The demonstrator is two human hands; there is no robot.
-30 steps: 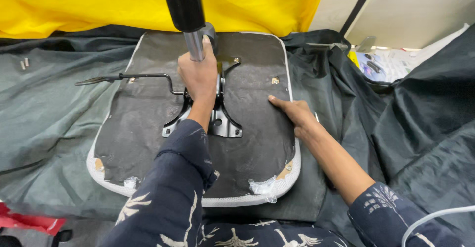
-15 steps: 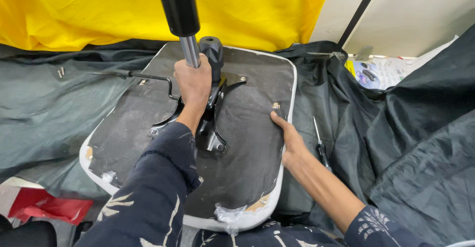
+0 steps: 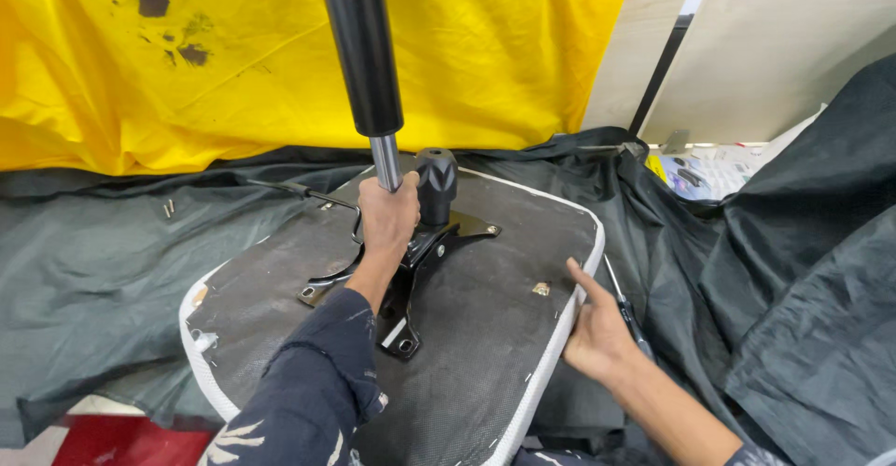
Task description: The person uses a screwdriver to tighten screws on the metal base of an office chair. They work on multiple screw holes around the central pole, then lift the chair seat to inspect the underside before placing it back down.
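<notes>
Yellow tarp (image 3: 187, 65) behind, left hand (image 3: 387, 219) gripping gas cylinder (image 3: 364, 65), right hand (image 3: 597, 335) bracing seat (image 3: 485, 335)

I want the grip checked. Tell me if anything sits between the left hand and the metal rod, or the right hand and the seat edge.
Nothing visible does. The left hand wraps the metal rod directly; the right hand lies bare against the seat edge.
</notes>
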